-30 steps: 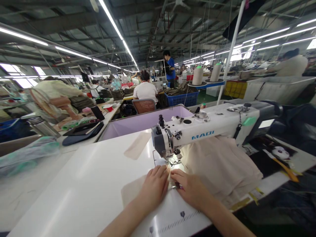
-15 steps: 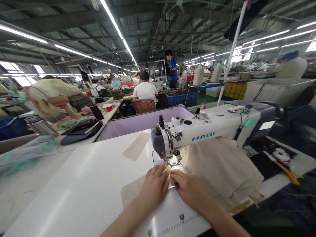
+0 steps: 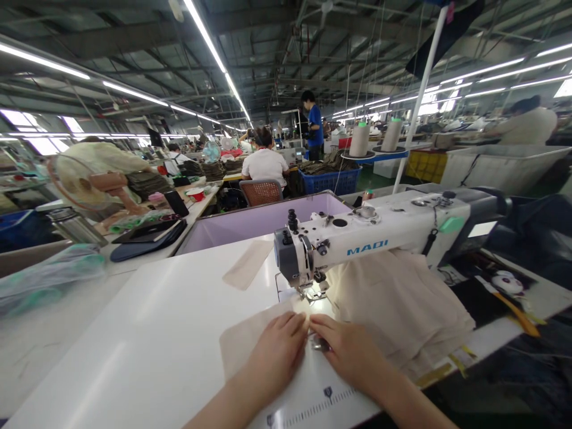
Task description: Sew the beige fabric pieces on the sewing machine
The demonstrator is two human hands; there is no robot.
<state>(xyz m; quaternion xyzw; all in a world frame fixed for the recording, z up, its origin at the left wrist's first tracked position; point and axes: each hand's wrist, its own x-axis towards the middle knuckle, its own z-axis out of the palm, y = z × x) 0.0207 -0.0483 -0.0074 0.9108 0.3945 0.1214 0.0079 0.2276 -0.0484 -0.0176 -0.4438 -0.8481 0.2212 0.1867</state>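
A flat beige fabric piece (image 3: 243,336) lies on the white sewing table, its far right corner close to the presser foot (image 3: 316,292) of the sewing machine (image 3: 375,229). My left hand (image 3: 281,345) rests over the piece, fingers together, gripping its right edge. Against those fingertips, my right hand (image 3: 348,348) pinches at the same edge with curled fingers. Partly under the right hand shows a small shiny metal object (image 3: 319,343), whose kind I cannot make out. Larger beige cloth (image 3: 397,304) is heaped right of the needle, beneath the machine arm.
Another beige strip (image 3: 248,264) lies left of the machine head. Behind the table is a lilac-lined bin (image 3: 268,213). Two thread cones (image 3: 359,140) stand beyond the machine. A side table at left bears a fan (image 3: 109,183) and a metal flask (image 3: 74,225). Co-workers sit and stand farther back.
Both hands have drawn slightly back toward me from the presser foot. More of the beige piece shows beyond the left fingers, and the metal object is more exposed.
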